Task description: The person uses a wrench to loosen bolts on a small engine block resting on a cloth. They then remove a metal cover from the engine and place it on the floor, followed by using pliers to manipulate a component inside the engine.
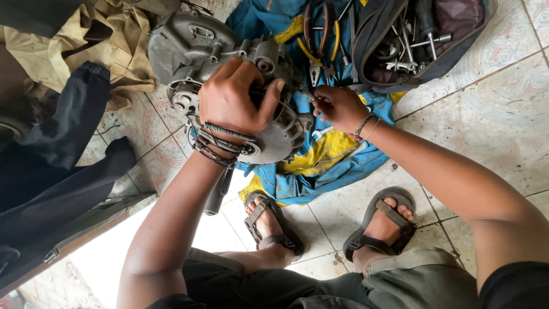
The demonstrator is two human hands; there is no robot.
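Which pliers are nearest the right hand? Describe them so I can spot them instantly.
Start at the blue and yellow cloth spread on the tiled floor, beside the grey engine casing that the left hand grips. Just above the right hand, near the open tool bag, lie the pliers. Theirs are the only yellow-sleeved handles; the bag's tools are bare metal.

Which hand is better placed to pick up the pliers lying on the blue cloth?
Probably the right hand: it sits just below the yellow-handled pliers on the blue and yellow cloth, while the left hand grips the grey metal engine casing.
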